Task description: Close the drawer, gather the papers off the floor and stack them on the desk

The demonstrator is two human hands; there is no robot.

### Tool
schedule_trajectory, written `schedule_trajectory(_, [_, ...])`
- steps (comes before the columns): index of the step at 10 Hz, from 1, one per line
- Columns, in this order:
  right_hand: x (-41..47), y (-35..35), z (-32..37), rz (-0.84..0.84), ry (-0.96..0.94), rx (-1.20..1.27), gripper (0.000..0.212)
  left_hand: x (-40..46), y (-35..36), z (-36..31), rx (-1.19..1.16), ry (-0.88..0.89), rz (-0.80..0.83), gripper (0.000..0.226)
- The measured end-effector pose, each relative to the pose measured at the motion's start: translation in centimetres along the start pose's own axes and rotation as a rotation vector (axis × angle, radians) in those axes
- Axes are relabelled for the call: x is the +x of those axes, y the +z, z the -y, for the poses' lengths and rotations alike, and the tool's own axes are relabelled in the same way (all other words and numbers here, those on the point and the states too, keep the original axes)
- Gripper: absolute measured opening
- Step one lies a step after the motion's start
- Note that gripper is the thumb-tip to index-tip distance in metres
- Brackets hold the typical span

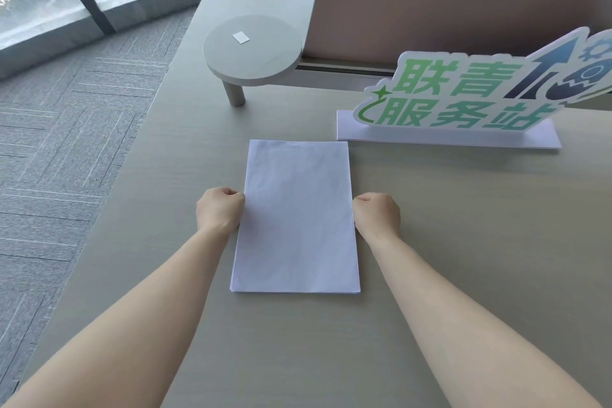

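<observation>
A stack of white papers (296, 219) lies flat on the light wooden desk (463, 209), its long side running away from me. My left hand (218, 209) is curled into a fist and presses against the stack's left edge. My right hand (377, 214) is also a fist, touching the right edge. Neither hand holds anything. The drawer is out of view, and no paper shows on the visible floor.
A green-lettered sign on a white base (463, 103) stands behind the stack to the right. A round grey shelf on a leg (253, 50) sits at the back, beside a pinkish partition (463, 0). Grey carpet (73, 142) and windows lie to the left.
</observation>
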State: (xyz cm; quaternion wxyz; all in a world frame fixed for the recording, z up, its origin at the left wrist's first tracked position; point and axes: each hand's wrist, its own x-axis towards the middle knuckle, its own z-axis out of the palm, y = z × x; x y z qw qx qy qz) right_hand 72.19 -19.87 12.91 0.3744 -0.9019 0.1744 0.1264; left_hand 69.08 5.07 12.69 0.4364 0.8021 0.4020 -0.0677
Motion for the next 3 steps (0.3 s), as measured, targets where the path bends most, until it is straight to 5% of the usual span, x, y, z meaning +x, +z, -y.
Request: schedule_trajectory(3, [-1.1,-0.6,-2.8,-0.006,0.028,0.16,0.025,-2.9,-0.4,1.3,-0.018,0.076,-0.054,0.025])
